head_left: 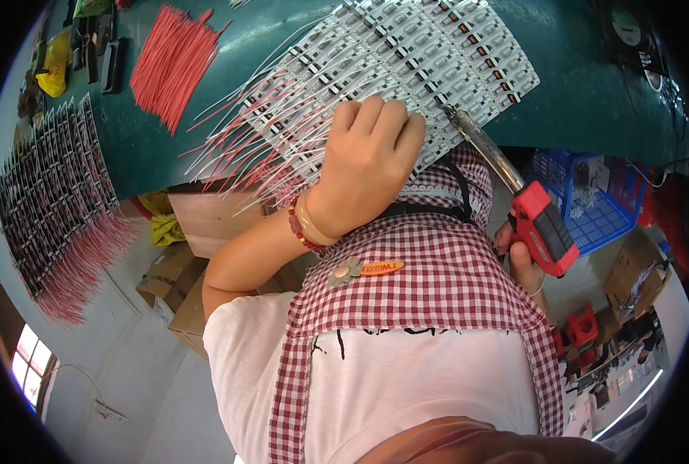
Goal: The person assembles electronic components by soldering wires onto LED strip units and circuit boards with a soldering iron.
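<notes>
Circuit boards lay in rows on the green counter under the curled, empty left hand — the right hand's grip closed round a red-handled soldering iron whose hot tip could scorch nearby fingers.

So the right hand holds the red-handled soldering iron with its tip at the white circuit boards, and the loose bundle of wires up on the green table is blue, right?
Not quite: in the head view the loose wire bundle on the green table is red, not blue. The rest holds: the right hand grips the red-handled soldering iron, tip at the white circuit boards.
</notes>
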Available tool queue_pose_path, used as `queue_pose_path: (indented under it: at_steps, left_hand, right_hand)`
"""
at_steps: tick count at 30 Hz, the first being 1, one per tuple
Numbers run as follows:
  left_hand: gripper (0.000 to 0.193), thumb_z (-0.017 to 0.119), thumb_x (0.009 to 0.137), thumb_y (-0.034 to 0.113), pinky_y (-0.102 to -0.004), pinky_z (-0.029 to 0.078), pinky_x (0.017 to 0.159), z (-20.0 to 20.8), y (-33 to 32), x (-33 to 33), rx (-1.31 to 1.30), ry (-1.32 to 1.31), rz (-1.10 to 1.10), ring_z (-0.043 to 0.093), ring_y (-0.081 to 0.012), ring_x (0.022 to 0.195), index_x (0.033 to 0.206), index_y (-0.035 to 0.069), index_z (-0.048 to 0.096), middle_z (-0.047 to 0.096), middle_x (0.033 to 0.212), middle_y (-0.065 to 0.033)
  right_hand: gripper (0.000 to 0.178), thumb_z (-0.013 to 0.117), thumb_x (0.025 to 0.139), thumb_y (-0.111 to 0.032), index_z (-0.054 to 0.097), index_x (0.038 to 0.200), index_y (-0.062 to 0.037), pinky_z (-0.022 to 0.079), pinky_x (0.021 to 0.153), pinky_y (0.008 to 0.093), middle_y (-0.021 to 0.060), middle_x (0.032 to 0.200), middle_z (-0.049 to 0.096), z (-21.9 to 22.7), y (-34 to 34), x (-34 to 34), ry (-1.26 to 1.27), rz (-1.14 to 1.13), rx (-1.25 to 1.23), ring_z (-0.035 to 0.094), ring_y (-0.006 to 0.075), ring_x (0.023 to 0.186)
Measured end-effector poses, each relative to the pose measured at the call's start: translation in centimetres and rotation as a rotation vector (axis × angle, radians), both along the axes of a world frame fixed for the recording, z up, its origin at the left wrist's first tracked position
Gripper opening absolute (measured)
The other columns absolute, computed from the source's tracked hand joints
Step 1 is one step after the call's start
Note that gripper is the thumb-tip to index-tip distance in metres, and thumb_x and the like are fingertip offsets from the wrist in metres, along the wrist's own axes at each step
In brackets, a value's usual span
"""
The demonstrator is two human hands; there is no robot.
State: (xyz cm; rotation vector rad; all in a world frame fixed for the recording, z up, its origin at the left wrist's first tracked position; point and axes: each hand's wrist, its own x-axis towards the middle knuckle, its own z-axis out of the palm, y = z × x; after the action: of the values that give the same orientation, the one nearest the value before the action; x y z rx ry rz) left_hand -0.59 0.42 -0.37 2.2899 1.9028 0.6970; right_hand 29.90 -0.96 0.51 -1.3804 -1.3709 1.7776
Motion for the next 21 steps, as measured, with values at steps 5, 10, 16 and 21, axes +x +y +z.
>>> queue_pose_path:
  at_steps: [5,10,16,21]
  left_hand:
    - [0.02,0.065,0.071,0.005,-0.0339,0.038,0.066,-0.9,0.0,0.5,0.04,-0.036,0.011,0.052,-0.0198,0.073,0.091,0.007,0.065,0.051,0.078,-0.0032]
    - [0.016,0.065,0.072,0.006,-0.0344,0.037,0.065,-1.0,0.1,0.6,0.041,-0.009,0.037,0.051,-0.0198,0.07,0.088,0.008,0.063,0.049,0.075,-0.0034]
    - [0.015,0.065,0.072,0.006,-0.0338,0.037,0.066,-1.1,0.1,0.8,0.05,-0.001,0.06,0.052,-0.0193,0.071,0.087,0.009,0.063,0.05,0.076,-0.0027]
    - [0.021,0.065,0.07,0.006,-0.0333,0.037,0.068,-0.5,0.0,1.0,0.069,0.074,0.052,0.052,-0.0181,0.072,0.09,0.009,0.067,0.051,0.076,-0.0014]
  right_hand:
    - [0.037,0.075,0.083,-0.032,0.066,0.091,0.0027,0.046,0.061,0.0277,0.0062,0.074,0.062,-0.3,-0.3,0.8,-0.025,0.046,-0.024,0.058,0.0154,0.066]
    - [0.036,0.076,0.083,-0.033,0.066,0.088,0.0015,0.046,0.06,0.0275,0.006,0.074,0.063,-0.5,-0.4,0.7,-0.034,0.029,-0.006,0.059,0.0155,0.066]
    - [0.066,0.066,0.091,-0.044,0.044,0.135,0.0008,0.042,0.067,0.0278,0.0059,0.083,0.056,-1.5,-1.0,2.5,-0.074,0.165,-0.018,0.053,0.0142,0.075]
    - [0.069,0.067,0.09,-0.046,0.044,0.135,0.0003,0.042,0.067,0.0273,0.0055,0.084,0.056,-1.9,-1.1,2.8,-0.058,0.173,-0.032,0.053,0.0139,0.076]
